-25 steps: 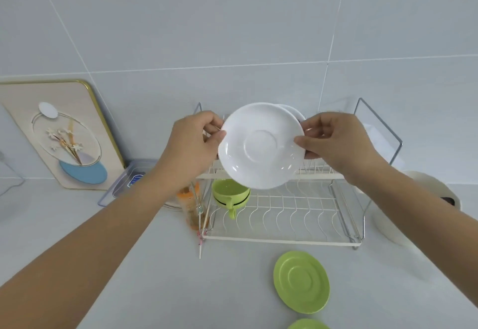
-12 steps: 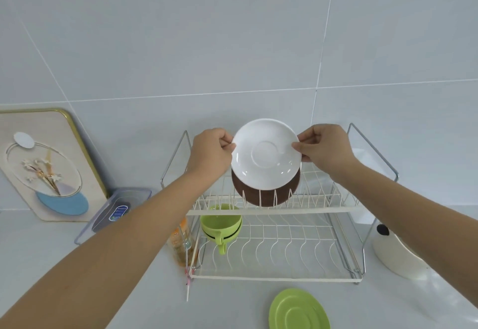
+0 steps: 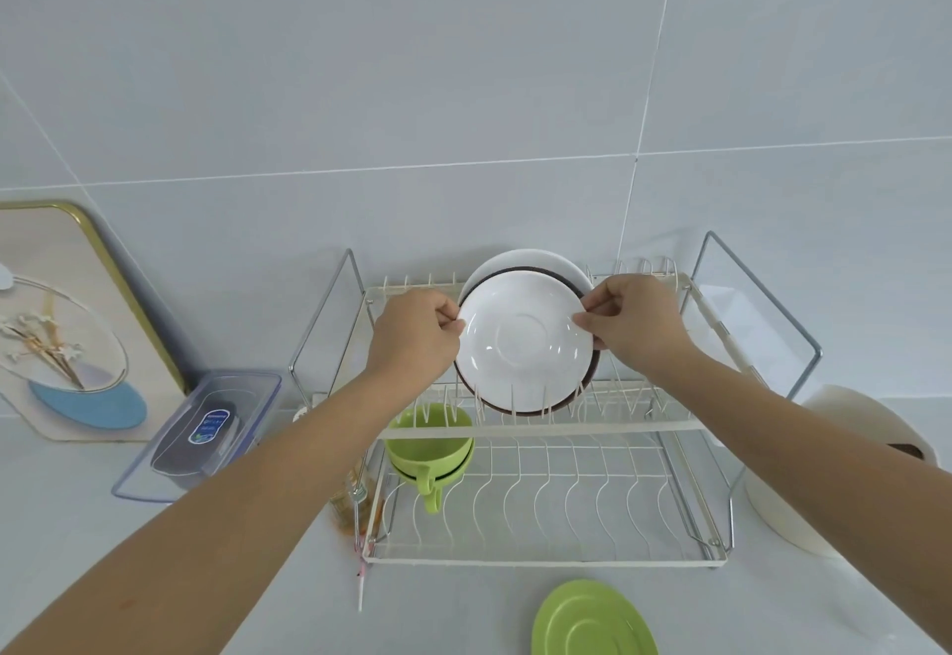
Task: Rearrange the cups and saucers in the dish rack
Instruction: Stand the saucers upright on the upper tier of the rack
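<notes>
A white saucer stands upright among the prongs of the upper tier of the two-tier wire dish rack. My left hand pinches its left rim and my right hand pinches its right rim. Right behind it stands a brown saucer, and behind that another white one. Two stacked green cups sit at the left end of the lower tier. A green saucer lies flat on the counter in front of the rack.
A clear lidded box and a framed picture stand at the left against the tiled wall. A white round container sits right of the rack. A small bottle stands at the rack's left front corner.
Both hands have carried the white saucer away from me and down into the upper tier, in front of the brown saucer. The camera has tilted, so the rack sits lower in view.
</notes>
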